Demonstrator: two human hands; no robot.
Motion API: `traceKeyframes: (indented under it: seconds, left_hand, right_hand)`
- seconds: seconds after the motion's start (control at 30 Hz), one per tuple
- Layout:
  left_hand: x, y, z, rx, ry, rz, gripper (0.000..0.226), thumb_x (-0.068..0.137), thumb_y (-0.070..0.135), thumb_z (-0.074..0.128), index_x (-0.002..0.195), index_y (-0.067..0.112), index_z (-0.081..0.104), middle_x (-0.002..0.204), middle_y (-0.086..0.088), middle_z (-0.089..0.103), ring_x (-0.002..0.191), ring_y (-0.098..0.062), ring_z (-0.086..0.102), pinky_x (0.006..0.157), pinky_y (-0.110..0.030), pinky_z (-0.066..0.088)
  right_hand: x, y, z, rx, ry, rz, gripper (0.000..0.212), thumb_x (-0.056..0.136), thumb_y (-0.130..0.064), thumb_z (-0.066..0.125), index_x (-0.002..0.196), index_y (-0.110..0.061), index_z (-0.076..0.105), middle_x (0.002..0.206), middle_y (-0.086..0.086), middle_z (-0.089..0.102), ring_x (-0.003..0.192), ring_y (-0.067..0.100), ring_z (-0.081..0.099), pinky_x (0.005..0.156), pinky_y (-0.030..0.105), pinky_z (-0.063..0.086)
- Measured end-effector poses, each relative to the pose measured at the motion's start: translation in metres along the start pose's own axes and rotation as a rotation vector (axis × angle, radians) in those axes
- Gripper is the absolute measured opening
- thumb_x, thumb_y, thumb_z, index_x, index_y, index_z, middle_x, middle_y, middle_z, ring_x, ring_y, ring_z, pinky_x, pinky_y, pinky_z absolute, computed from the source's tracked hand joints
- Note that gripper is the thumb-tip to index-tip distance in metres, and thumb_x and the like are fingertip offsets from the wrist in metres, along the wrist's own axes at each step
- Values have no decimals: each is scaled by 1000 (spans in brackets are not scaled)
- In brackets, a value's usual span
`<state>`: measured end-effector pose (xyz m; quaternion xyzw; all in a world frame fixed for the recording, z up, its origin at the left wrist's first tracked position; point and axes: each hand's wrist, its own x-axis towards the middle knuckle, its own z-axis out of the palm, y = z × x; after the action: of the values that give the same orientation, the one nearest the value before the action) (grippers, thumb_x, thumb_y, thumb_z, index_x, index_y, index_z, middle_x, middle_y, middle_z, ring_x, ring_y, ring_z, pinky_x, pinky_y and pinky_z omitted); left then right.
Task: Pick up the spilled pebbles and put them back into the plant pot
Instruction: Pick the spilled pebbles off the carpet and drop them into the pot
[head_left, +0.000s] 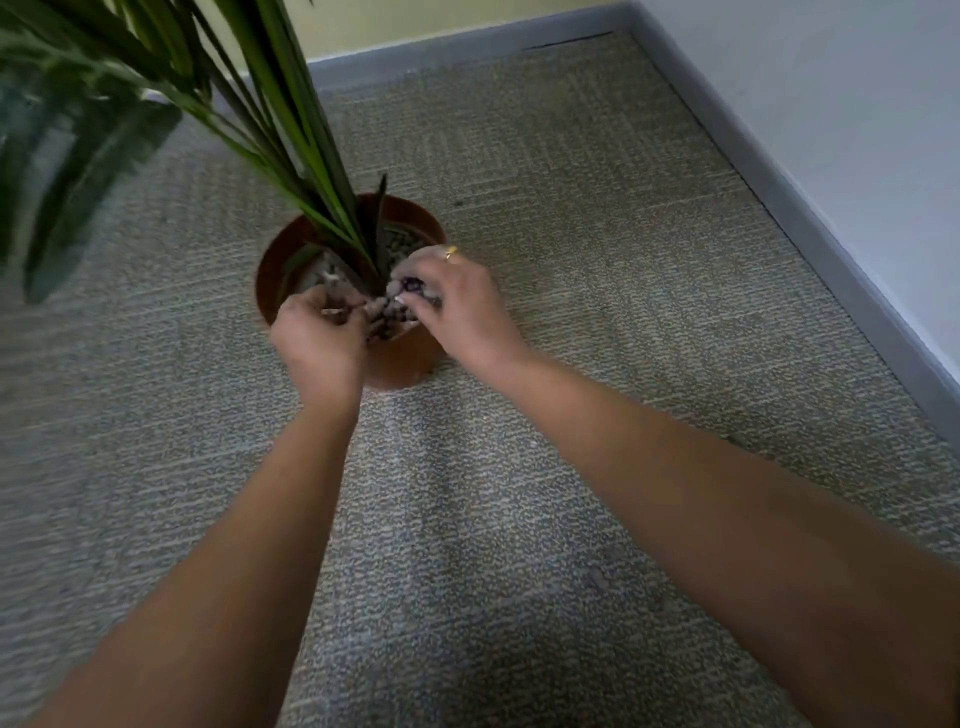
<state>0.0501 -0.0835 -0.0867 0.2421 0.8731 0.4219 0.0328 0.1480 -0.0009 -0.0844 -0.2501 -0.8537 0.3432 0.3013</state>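
A brown round plant pot (402, 358) stands on the carpet at centre, with a plant of long green leaves (291, 130) rising from it. Grey and dark pebbles (387, 317) lie on the soil at the pot's near side. Both hands are over the pot's near rim. My left hand (319, 340) has its fingers curled down onto the pebbles. My right hand (460, 304), with a gold ring, has its fingers bent around several pebbles. The fingertips are partly hidden among the stones.
Grey patterned carpet (519, 467) covers the floor. A grey skirting board (810, 223) and white wall run along the right, and a yellow wall (415, 21) at the back. Blurred leaves (72, 171) hang at the left.
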Motion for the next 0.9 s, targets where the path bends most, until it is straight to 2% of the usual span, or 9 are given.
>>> traceKeyframes:
  seconds: [0.17, 0.3, 0.4, 0.43, 0.5, 0.57, 0.67, 0.77, 0.9]
  left_hand:
    - [1, -2, -3, 104, -67, 18, 19, 82, 13, 66, 101, 10, 71, 98, -14, 72, 92, -24, 67, 80, -24, 47]
    - [-16, 7, 2, 73, -22, 103, 17, 83, 12, 64, 99, 11, 71, 97, -11, 73, 90, -22, 67, 75, -16, 43]
    - [-38, 20, 12, 26, 19, 261, 17, 79, 4, 60, 92, 6, 71, 95, -14, 70, 93, -27, 63, 88, -32, 47]
    - [-47, 24, 18, -3, -6, 323, 16, 78, 1, 60, 88, 5, 71, 92, -15, 69, 91, -28, 62, 86, -35, 48]
    - [-66, 29, 35, -41, -131, 440, 14, 75, -4, 60, 83, 3, 70, 85, -15, 67, 84, -27, 62, 80, -30, 45]
    - [-85, 27, 55, -30, -335, 487, 15, 76, -4, 60, 85, 3, 69, 87, -14, 67, 84, -26, 62, 77, -25, 41]
    - [-107, 10, 85, 156, -651, 422, 30, 82, 5, 61, 112, 5, 62, 118, -14, 61, 112, -28, 55, 95, -26, 36]
    - [-119, -8, 106, 368, -867, 355, 56, 89, 15, 56, 140, 3, 34, 149, -15, 32, 138, -25, 29, 112, -24, 20]
    - [-126, -8, 124, 470, -999, 366, 73, 92, 22, 54, 148, 10, 9, 157, -14, 4, 145, -27, 6, 118, -31, 10]
  right_hand:
    - [1, 7, 15, -55, -128, 83, 34, 88, -3, 54, 122, -8, 56, 135, 15, 50, 122, 24, 49, 101, 21, 33]
    - [-12, 6, 8, 16, -60, 65, 31, 89, -3, 54, 119, -5, 58, 131, 17, 53, 121, 27, 50, 101, 25, 36]
    - [-38, 21, -5, 3, 66, 101, 25, 90, -6, 53, 114, -5, 61, 125, 15, 58, 115, 26, 54, 97, 22, 36]
    - [-51, 30, -10, -24, 72, 132, 26, 90, -7, 53, 115, -5, 60, 126, 14, 57, 116, 26, 53, 99, 24, 37]
    - [-82, 52, -20, -98, 21, 207, 29, 91, -7, 52, 119, -4, 57, 130, 15, 55, 120, 27, 51, 104, 32, 38]
    - [-115, 75, -32, -192, -27, 303, 30, 91, -9, 51, 121, -4, 55, 134, 15, 51, 124, 29, 46, 105, 34, 37]
    - [-159, 105, -57, -324, -30, 476, 32, 92, -14, 51, 124, -8, 53, 141, 14, 42, 132, 28, 35, 106, 35, 34]
    - [-189, 126, -81, -414, -13, 663, 39, 93, -19, 51, 130, -9, 46, 149, 16, 27, 139, 31, 20, 107, 40, 32]
    - [-207, 140, -98, -470, -53, 842, 54, 94, -26, 48, 140, -6, 27, 153, 24, 8, 141, 38, 5, 114, 46, 17]
